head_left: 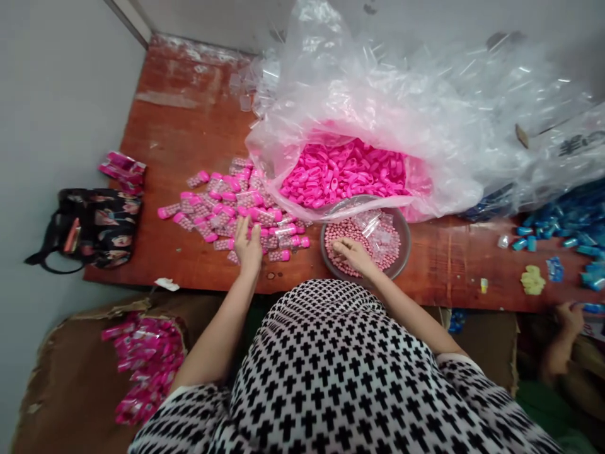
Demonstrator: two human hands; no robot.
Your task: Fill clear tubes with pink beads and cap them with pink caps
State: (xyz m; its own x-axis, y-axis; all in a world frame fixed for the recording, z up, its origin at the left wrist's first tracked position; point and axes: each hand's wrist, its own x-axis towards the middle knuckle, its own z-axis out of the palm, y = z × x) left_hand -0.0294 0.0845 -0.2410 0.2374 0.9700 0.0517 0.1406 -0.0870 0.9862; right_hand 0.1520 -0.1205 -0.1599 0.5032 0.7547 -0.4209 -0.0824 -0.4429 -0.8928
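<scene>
My left hand (248, 244) is at the near edge of a pile of small clear bottles (222, 202) that have pink caps and pale pink beads inside. Its fingers are stretched out and a little apart, with nothing visible in them. Over the left part of a grey bowl (407, 243), my right hand (355, 255) has its fingers drawn together just above loose pink beads (343, 231). Whatever it may hold is too small or hidden to make out. Clear empty bottles (377, 230) lie on the beads in the bowl.
Behind the bowl, an open plastic bag (359, 94) holds bright pink caps (345, 170). Blue pieces (562, 221) lie at the right, near a co-worker's hand (570, 318). A patterned bag (101, 227) hangs by the table's left end. A cardboard box (61, 378) contains pink packs (149, 359).
</scene>
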